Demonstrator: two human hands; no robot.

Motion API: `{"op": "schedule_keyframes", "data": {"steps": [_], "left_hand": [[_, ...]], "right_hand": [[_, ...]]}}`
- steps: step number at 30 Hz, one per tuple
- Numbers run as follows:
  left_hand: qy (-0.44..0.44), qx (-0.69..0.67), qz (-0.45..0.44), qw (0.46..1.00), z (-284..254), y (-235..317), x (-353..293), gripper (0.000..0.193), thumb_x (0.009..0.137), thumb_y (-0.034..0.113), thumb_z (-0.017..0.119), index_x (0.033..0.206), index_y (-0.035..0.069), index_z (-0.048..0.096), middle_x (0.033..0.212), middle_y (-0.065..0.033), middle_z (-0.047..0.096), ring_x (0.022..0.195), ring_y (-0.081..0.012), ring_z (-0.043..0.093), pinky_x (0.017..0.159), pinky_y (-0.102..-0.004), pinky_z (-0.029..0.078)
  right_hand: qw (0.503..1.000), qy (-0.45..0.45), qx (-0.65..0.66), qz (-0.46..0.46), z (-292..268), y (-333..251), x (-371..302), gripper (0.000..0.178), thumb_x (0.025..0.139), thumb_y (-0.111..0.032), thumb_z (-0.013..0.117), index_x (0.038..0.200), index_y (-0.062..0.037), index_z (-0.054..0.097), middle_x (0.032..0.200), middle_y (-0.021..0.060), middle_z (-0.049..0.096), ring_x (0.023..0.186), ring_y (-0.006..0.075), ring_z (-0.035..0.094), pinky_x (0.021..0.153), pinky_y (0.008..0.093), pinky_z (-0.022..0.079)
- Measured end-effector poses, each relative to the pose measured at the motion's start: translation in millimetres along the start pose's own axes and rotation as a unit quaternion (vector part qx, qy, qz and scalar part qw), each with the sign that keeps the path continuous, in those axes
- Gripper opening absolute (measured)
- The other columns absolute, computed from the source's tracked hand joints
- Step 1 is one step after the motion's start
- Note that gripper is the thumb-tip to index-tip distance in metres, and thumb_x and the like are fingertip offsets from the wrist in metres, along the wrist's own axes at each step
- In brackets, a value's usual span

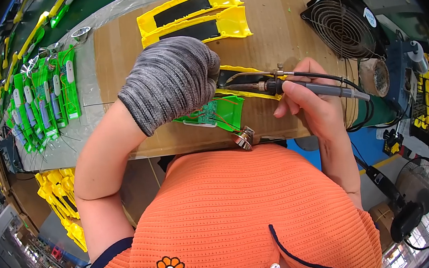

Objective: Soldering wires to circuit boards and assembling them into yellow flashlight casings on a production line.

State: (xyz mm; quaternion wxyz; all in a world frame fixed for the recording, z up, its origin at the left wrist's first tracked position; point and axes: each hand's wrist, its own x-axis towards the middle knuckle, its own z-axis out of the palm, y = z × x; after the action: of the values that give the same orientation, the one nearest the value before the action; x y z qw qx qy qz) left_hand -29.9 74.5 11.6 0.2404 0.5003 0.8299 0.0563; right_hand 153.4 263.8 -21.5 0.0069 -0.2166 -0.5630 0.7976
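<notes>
My left hand [174, 80], in a grey knit glove, presses down on a yellow plastic housing [238, 86] and hides most of it. Just below the glove lies a green circuit board [220, 113] with thin red wires. My right hand [309, 102], bare, grips a soldering iron [294, 87] like a pen. Its tip points left at the yellow housing beside the glove. A small round metal speaker [243, 137] hangs at the bench's near edge on the wires.
Two more yellow housings [193, 17] lie at the back of the cardboard-covered bench [115, 55]. Several green boards [44, 100] line the left side. A black fan [342, 26] stands at the right, and yellow parts [63, 199] are stacked below left.
</notes>
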Motion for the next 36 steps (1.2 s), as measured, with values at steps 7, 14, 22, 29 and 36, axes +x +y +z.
{"op": "schedule_keyframes", "data": {"steps": [7,14,22,29,36], "left_hand": [[0.014,-0.008,0.001,1.000,2.6,-0.6,-0.9,0.012,0.075,0.017,0.071,0.083,0.009,0.075,0.080,-0.0110,0.068,0.081,-0.0311,0.067,0.074,-0.0406,0.055],[0.031,-0.006,0.023,0.999,-5.2,5.3,-2.9,0.012,0.076,0.018,0.070,0.083,0.010,0.075,0.080,-0.0115,0.068,0.081,-0.0315,0.067,0.074,-0.0408,0.055],[0.036,0.005,0.014,0.999,-3.2,5.8,-3.3,0.012,0.077,0.019,0.070,0.085,0.011,0.075,0.081,-0.0112,0.069,0.081,-0.0315,0.068,0.073,-0.0414,0.056],[0.015,0.023,0.008,1.000,-7.2,9.1,-2.0,0.013,0.079,0.020,0.070,0.087,0.011,0.076,0.083,-0.0107,0.069,0.082,-0.0309,0.068,0.075,-0.0412,0.056],[0.021,0.088,0.034,0.995,-6.3,6.1,-11.2,0.014,0.080,0.019,0.073,0.092,0.013,0.076,0.085,-0.0105,0.064,0.086,-0.0308,0.065,0.077,-0.0423,0.052]], "right_hand": [[1.000,0.009,-0.010,-0.014,-5.2,3.2,-1.4,0.013,0.092,-0.006,0.062,0.090,-0.0036,0.049,0.071,0.0074,0.059,0.054,0.0114,0.055,0.053,0.0291,0.054],[0.997,0.020,0.066,-0.034,-6.7,4.1,-1.3,0.014,0.092,-0.005,0.064,0.091,-0.0022,0.050,0.071,0.0090,0.061,0.054,0.0145,0.058,0.053,0.0299,0.053],[0.991,0.033,0.092,-0.096,-18.0,7.7,-16.4,0.011,0.093,-0.004,0.059,0.093,-0.0026,0.049,0.069,0.0100,0.059,0.056,0.0183,0.059,0.054,0.0314,0.052],[0.985,0.060,0.093,-0.130,-26.9,11.7,-26.6,0.011,0.094,-0.003,0.057,0.098,-0.0028,0.047,0.073,0.0131,0.060,0.053,0.0170,0.054,0.057,0.0311,0.051],[0.984,0.061,0.088,-0.141,-29.6,14.9,-33.9,0.010,0.095,-0.003,0.055,0.097,-0.0035,0.046,0.070,0.0094,0.055,0.053,0.0156,0.052,0.056,0.0319,0.051]]}}
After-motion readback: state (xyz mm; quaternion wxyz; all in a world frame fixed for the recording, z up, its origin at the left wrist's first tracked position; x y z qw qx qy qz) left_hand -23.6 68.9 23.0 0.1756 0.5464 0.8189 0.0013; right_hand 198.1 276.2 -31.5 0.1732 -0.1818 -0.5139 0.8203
